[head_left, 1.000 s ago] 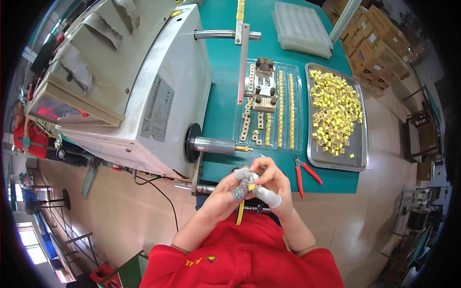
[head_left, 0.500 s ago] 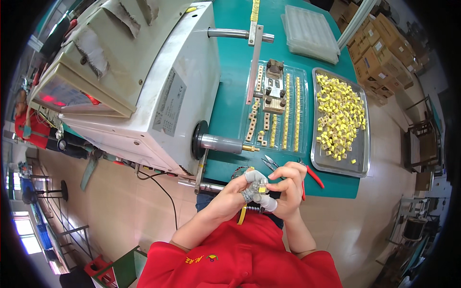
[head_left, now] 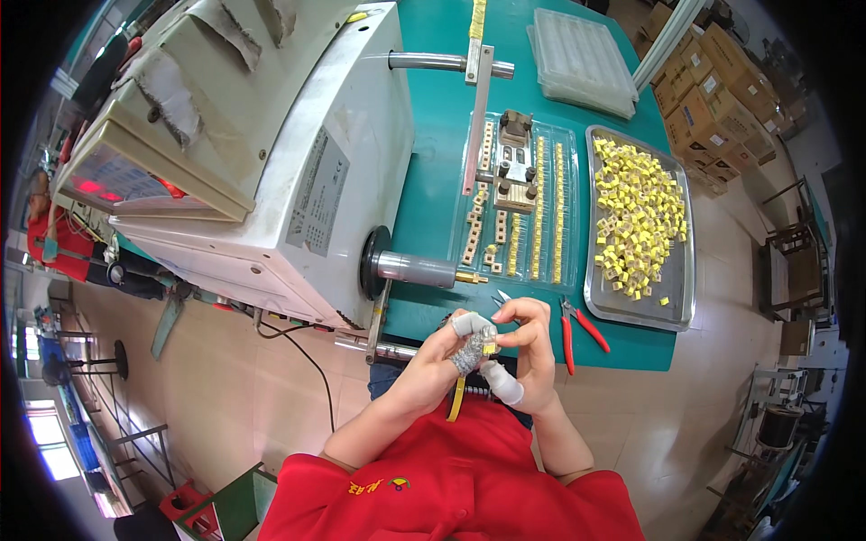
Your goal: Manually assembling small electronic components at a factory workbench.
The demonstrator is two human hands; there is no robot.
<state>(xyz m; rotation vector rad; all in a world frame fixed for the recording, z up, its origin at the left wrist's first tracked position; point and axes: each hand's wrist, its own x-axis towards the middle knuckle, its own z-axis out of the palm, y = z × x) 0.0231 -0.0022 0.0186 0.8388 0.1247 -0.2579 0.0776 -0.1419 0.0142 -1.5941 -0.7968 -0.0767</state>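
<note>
Close to my chest, my left hand (head_left: 442, 359) pinches a small yellow-taped coil block (head_left: 490, 348) between its wrapped thumb and index finger. White and grey wrapping covers those fingertips. My right hand (head_left: 532, 361) is at the block's right side, with bent fingers whose tips come close to it or touch it. Its white-wrapped thumb sits lower, apart from the fingers. Whether a fine wire runs between the hands is too small to tell. Red-handled pliers (head_left: 584, 330) lie on the green table just beyond my right hand, beside partly hidden snips (head_left: 502, 298).
A white machine (head_left: 352, 180) with a grey spindle (head_left: 415, 270) stands at left. Past my hands lies a clear plastic tray (head_left: 566, 230) with rows of small blocks and a metal fixture (head_left: 515, 171). A metal tray (head_left: 622, 311) of yellow blocks is at right; clear trays (head_left: 582, 63) stack behind.
My right hand has shifted slightly left and its fingers have drawn in, uncovering more of the red pliers. Its thumb has parted from the block. My left hand keeps hold of the block.
</note>
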